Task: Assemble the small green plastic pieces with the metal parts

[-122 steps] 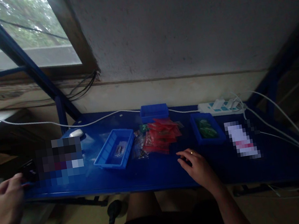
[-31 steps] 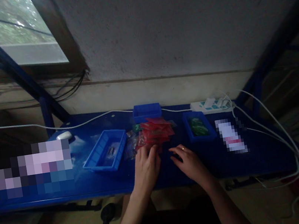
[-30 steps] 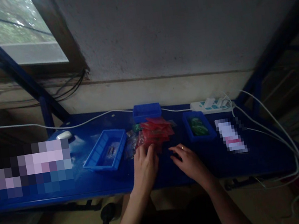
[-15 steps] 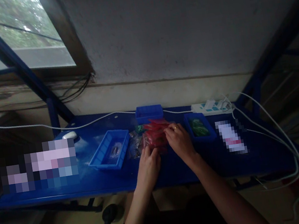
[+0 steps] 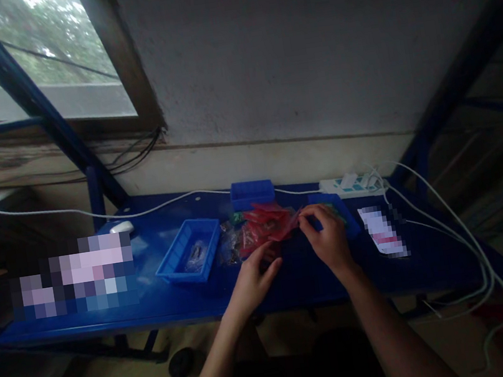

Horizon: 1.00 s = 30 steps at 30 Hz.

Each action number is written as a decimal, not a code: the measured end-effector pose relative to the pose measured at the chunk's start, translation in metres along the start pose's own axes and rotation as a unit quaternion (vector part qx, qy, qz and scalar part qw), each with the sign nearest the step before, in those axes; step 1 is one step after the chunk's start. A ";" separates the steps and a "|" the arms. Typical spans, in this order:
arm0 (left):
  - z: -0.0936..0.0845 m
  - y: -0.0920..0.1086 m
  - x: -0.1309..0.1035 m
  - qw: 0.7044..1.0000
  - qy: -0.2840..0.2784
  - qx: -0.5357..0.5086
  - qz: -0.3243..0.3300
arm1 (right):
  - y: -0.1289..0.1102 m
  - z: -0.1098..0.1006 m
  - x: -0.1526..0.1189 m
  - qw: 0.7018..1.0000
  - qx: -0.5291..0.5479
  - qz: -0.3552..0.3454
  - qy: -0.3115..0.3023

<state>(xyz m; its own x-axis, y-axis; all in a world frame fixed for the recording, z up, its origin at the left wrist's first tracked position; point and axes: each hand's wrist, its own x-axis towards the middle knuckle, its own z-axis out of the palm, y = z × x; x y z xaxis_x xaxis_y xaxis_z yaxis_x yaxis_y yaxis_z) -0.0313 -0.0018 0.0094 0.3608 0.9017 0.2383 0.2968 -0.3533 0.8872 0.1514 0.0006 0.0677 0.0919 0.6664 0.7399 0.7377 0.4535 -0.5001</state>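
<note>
Several red plastic bags [image 5: 263, 221] lie in a pile at the middle of the blue table. My right hand [image 5: 324, 231] pinches the edge of a red bag at the right side of the pile, partly in front of a blue tray [image 5: 349, 219] with green bags. At the pile's near edge, my left hand [image 5: 257, 272] rests with thumb and fingers apart, its fingertips by the red bags. Clear bags with small parts [image 5: 228, 245] lie left of the pile, beside a blue tray [image 5: 182, 276] holding a clear bag.
A small blue bin [image 5: 252, 194] stands behind the pile. A white power strip [image 5: 350, 186] with cables lies at the back right, a white paper [image 5: 383, 232] nearer on the right. A white mouse [image 5: 122, 228] and blurred items are at the left.
My right hand has moved right, pulling the edge of a red bag with it. My left hand's thumb and fingers have spread apart near the pile. The camera view has shifted slightly.
</note>
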 end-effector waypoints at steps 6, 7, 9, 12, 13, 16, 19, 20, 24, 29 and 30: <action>0.000 0.001 -0.001 1.000 0.008 -0.028 -0.006 | 0.000 0.003 -0.029 0.961 0.192 0.168 -0.107; -0.001 0.002 -0.001 1.000 0.002 -0.026 -0.002 | 0.002 0.005 -0.034 0.952 0.217 0.184 -0.116; -0.003 0.004 -0.001 1.000 -0.005 -0.015 0.006 | 0.008 0.009 -0.043 0.935 0.253 0.213 -0.131; -0.004 0.005 -0.001 1.000 -0.003 0.004 0.011 | 0.018 0.013 -0.050 0.937 0.245 0.228 -0.099; -0.005 0.005 -0.001 1.000 -0.002 0.008 0.013 | 0.021 0.014 -0.051 0.944 0.234 0.220 -0.079; -0.005 0.003 -0.001 1.000 0.010 0.012 0.023 | 0.025 0.016 -0.054 0.948 0.237 0.199 -0.074; -0.004 0.001 0.000 0.999 0.024 0.010 0.032 | 0.024 0.015 -0.059 0.935 0.257 0.203 -0.137; -0.003 0.000 0.000 0.999 0.029 0.006 0.035 | 0.023 0.015 -0.060 0.933 0.255 0.206 -0.150; -0.002 -0.002 0.001 0.998 0.049 -0.016 0.032 | 0.021 0.013 -0.064 0.934 0.235 0.223 -0.151; -0.001 -0.003 0.002 0.998 0.044 -0.040 0.001 | 0.021 0.009 -0.066 0.911 0.293 0.257 -0.137; -0.001 -0.003 0.002 0.998 0.043 -0.040 -0.008 | 0.021 0.008 -0.066 0.904 0.306 0.264 -0.135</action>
<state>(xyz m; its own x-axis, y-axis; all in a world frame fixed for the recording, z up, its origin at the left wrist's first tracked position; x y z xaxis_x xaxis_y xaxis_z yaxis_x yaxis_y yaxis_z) -0.0323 0.0015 0.0076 0.2788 0.9263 0.2534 0.2298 -0.3205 0.9189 0.1555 -0.0291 0.0046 0.0950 0.9689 0.2286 0.1216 0.2166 -0.9687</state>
